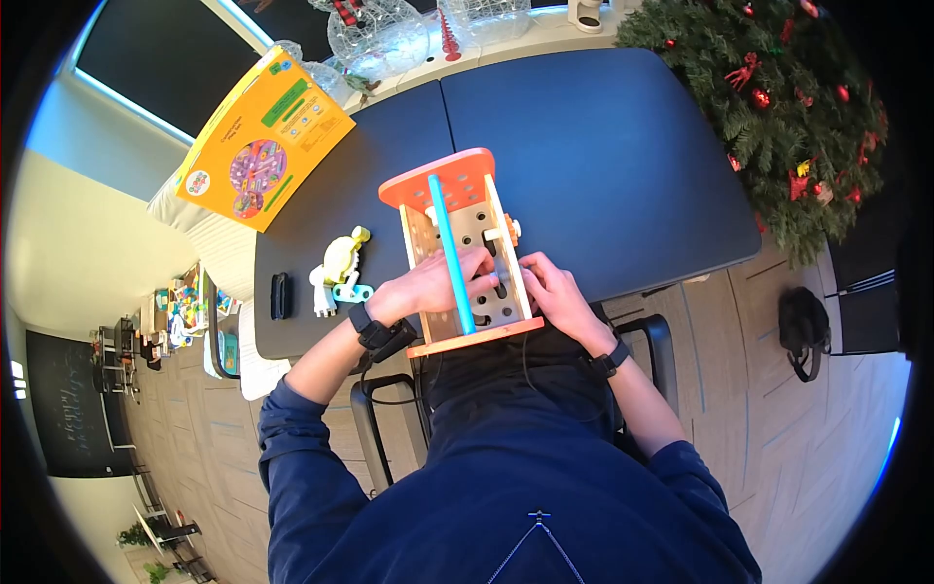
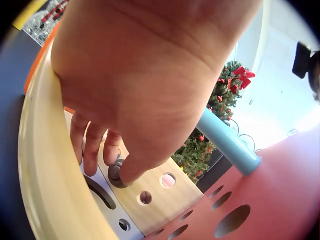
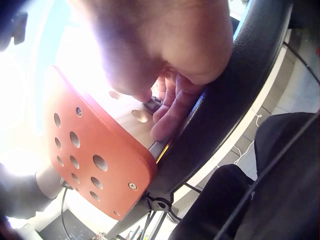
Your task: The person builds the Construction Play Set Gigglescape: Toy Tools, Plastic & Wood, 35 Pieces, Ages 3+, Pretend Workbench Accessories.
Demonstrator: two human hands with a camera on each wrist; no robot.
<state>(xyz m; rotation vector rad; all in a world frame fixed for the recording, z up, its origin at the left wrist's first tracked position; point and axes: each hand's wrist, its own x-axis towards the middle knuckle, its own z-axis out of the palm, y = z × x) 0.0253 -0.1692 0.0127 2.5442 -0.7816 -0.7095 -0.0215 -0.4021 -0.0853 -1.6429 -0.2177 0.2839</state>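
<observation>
A wooden toy toolbox (image 1: 486, 165) with orange end panels and holed wooden sides stands at the table's near edge. A blue dowel handle (image 1: 444, 219) runs along its top. My left hand (image 1: 433, 284) reaches under the handle into the box; its thumb and index finger pinch a round grey toy nut (image 2: 115, 171) against the inner side wall. On the outside of that same wall, my right hand (image 1: 557, 294) pinches a small dark grey piece (image 3: 151, 105), partly hidden by the fingers. Farther along this wall sits an orange toy piece (image 1: 515, 231) with a white bolt.
On the dark table (image 1: 603, 146), left of the toolbox, lie a yellow toy piece (image 1: 341, 259), a teal holed strip (image 1: 354, 294) and a black case (image 1: 281, 295). A yellow carton (image 1: 311, 112) stands at the back left. A decorated tree (image 1: 778, 127) borders the right side.
</observation>
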